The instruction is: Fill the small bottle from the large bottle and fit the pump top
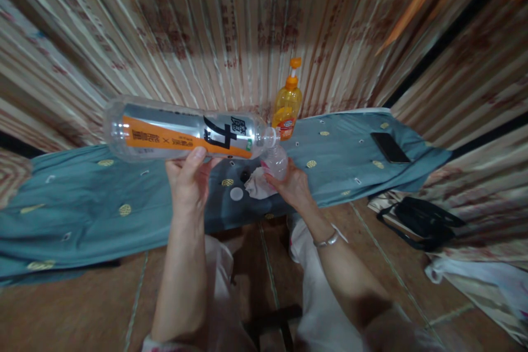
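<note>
The left hand [188, 179] grips a large clear silver-and-orange-labelled plastic bottle [181, 131] near-horizontally, its neck pointing right to the top of a small clear plastic bottle [279, 158] in the fingers of the right hand [293, 184].

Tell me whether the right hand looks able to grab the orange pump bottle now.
Probably not: the right hand holds the small clear bottle, though the orange pump bottle stands just behind with its top unobstructed.

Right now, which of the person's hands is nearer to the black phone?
Right. The right hand, holding the small clear bottle, is left of the black phone; the left hand, holding the large labelled bottle, is farther left.
</note>
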Motion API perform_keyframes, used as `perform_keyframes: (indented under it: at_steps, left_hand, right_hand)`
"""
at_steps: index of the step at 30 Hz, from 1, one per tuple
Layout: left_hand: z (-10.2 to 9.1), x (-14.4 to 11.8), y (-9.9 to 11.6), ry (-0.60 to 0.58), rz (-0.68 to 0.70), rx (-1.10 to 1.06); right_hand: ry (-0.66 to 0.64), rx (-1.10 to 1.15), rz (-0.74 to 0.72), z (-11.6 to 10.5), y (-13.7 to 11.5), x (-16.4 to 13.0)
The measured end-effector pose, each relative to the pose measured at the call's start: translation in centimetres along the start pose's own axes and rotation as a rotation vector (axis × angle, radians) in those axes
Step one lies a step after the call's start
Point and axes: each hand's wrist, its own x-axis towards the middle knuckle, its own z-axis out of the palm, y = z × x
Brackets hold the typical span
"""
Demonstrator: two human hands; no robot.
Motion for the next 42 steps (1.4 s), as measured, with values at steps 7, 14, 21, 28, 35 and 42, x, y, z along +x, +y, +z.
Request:
perform_keyframes:
  at_steps: [7, 14, 21, 28, 35, 42]
  left_hand:
    - [-0.12, 0.06, 0.02, 0.016, -0.001, 0.039]
    - [0.03, -0.07, -0.01, -0.015, 0.013, 0.018]
    - [0.37, -0.16, 0.18, 0.007, 0.001, 0.004]
    - [0.30, -0.11, 0.10, 0.018, 0.000, -0.002]
    - [0.11, -0.13, -0.09, -0.012, 0.023, 0.063]
    - [0.13, -0.02, -0.14, 0.000, 0.014, 0.013]
  right_hand:
    - [-0.005, 0.004, 0.002, -0.08, 0.02, 0.02]
    - [0.000, 0.012, 0.000, 0.00, 0.15, 0.04]
    - [-0.010, 0.008, 0.008, -0.06, 0.07, 0.06]
    - [0.012, -0.017, -0.014, 0.13, 0.29, 0.03]
    - [0.000, 0.002, -0.008, 0.02, 0.20, 0.02]
    - [0.004, -0.011, -0.019, 0.05, 0.27, 0.05]
